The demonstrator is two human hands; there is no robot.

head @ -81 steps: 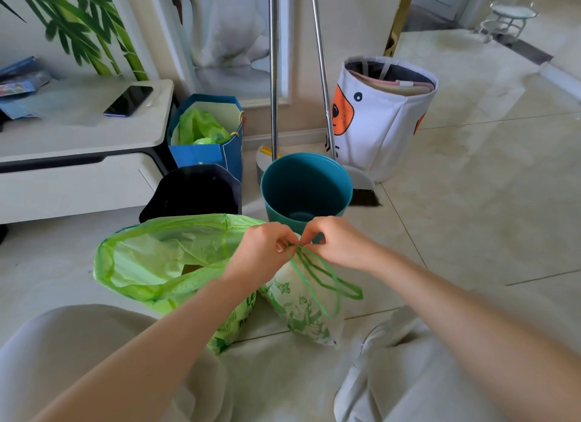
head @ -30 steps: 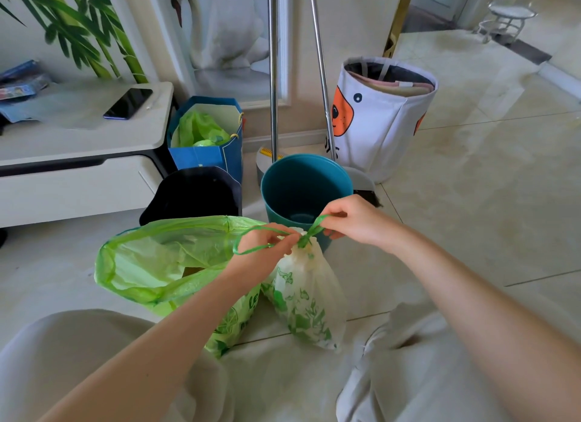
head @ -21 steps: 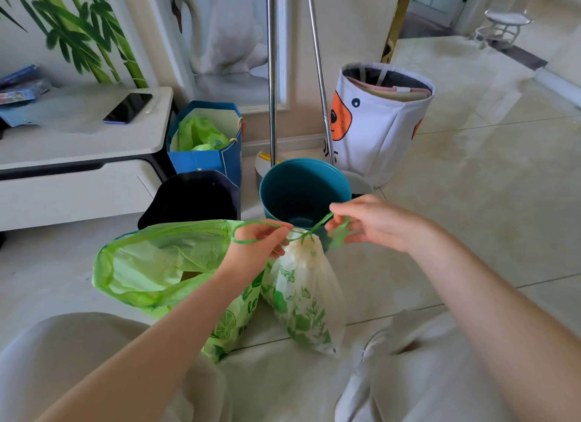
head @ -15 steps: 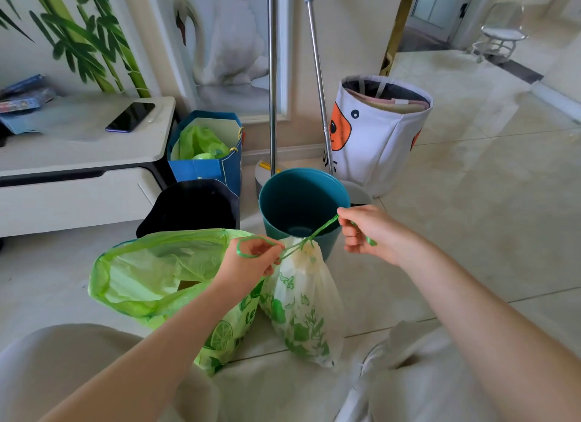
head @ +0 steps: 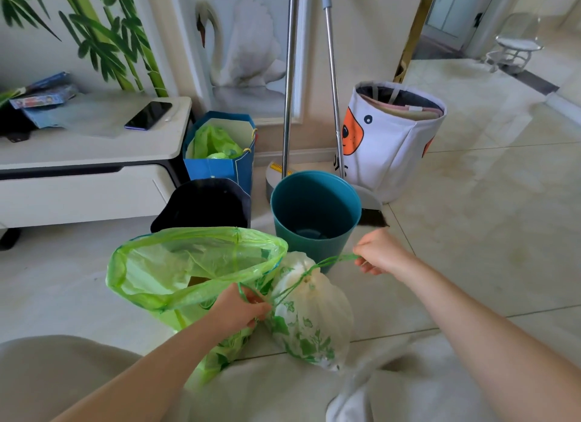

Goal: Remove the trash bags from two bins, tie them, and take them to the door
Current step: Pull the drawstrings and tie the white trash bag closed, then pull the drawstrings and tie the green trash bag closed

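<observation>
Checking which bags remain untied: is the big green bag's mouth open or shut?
Open: the green bag has a wide, gaping rim, drawstring not pulled.

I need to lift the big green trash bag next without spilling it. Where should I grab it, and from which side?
Probably by the drawstring hem of the green trash bag, from above. Its mouth gapes wide open and tilts toward the camera, so gathering the rim upward should close it first. The left hand already sits beside the near edge, pinching the small leaf-print bag's drawstring.

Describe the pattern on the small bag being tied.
White small bag printed with green leaves, green drawstring; clearest in the head view.
</observation>
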